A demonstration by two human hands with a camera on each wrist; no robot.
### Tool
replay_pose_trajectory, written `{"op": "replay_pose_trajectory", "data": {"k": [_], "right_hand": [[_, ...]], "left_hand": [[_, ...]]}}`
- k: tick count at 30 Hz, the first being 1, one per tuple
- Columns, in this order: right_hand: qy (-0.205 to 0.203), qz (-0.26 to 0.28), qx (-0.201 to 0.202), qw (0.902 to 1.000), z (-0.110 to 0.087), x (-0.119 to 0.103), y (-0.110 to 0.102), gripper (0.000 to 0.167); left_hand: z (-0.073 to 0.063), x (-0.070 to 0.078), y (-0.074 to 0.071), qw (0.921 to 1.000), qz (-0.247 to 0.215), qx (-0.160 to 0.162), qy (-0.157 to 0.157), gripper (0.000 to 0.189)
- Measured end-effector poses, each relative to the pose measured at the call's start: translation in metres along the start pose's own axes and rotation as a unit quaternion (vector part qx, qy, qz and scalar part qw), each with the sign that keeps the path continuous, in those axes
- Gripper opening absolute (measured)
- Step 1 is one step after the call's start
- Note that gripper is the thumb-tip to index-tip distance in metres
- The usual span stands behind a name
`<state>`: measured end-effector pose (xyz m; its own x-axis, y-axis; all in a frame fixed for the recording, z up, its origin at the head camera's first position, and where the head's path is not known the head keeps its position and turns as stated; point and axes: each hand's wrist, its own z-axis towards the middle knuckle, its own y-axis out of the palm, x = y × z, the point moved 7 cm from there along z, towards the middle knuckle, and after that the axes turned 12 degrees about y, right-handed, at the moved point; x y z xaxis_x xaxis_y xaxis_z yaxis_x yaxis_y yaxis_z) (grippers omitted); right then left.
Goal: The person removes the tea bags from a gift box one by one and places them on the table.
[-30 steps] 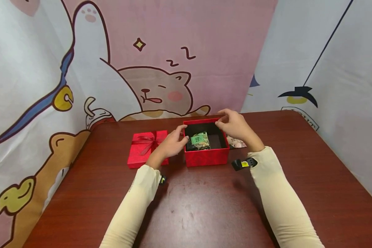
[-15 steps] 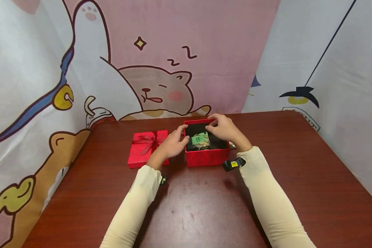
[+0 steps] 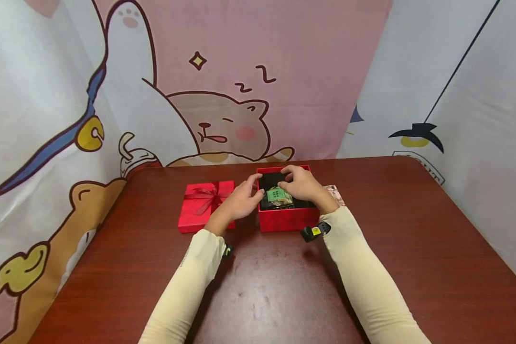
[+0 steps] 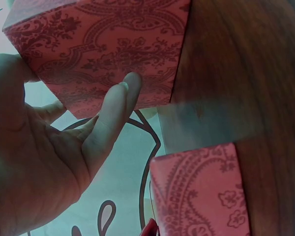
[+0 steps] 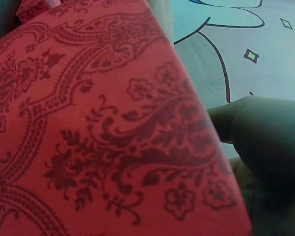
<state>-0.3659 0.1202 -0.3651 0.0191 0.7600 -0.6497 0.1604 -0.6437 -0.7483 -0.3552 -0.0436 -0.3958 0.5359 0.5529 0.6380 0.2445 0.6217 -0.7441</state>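
Note:
An uncovered red gift box [image 3: 285,220] with a black inside stands on the table. A sachet [image 3: 277,195] with a green label lies inside it on the left. My left hand [image 3: 242,198] grips the box's left wall at the rim. In the left wrist view, a finger of the left hand [image 4: 49,152] lies along the patterned outside, while other fingers pass behind the box's edge. Over the box's opening, my right hand [image 3: 303,184] has its bent fingers just behind the sachet, with a gap between thumb and index. Most of it is hidden by the box in the right wrist view.
A red lid [image 3: 199,210] with a ribbon bow lies left of the box. Another patterned sachet [image 3: 336,195] lies on the table to its right, partly behind my right arm. The brown table [image 3: 258,286] ends at a cartoon-printed cloth [image 3: 318,86].
My right hand has moved left and a little toward me, from the box's far right corner to over the sachet. The left hand, box and lid have stayed in place.

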Motion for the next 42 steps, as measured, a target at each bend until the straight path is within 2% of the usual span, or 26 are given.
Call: {"op": "replay_pose_trajectory", "data": {"k": [18, 27, 37, 42], "right_hand": [[0.018, -0.011, -0.025, 0.9995, 0.008, 0.009, 0.014, 0.053], [0.022, -0.002, -0.022, 0.9995, 0.007, 0.011, 0.014, 0.052], [0.020, 0.018, 0.002, 0.9996, 0.007, 0.009, 0.008, 0.051], [0.033, 0.035, 0.007, 0.9988, 0.007, 0.011, 0.007, 0.050]], "left_hand": [[-0.002, 0.000, 0.003, 0.9999, -0.004, -0.006, -0.008, 0.055], [-0.001, 0.001, 0.002, 0.9999, -0.012, -0.001, -0.011, 0.055], [-0.001, -0.002, 0.002, 0.9999, -0.009, 0.002, -0.006, 0.055], [0.000, -0.003, 0.002, 0.9999, -0.015, 0.003, -0.005, 0.056]]}}
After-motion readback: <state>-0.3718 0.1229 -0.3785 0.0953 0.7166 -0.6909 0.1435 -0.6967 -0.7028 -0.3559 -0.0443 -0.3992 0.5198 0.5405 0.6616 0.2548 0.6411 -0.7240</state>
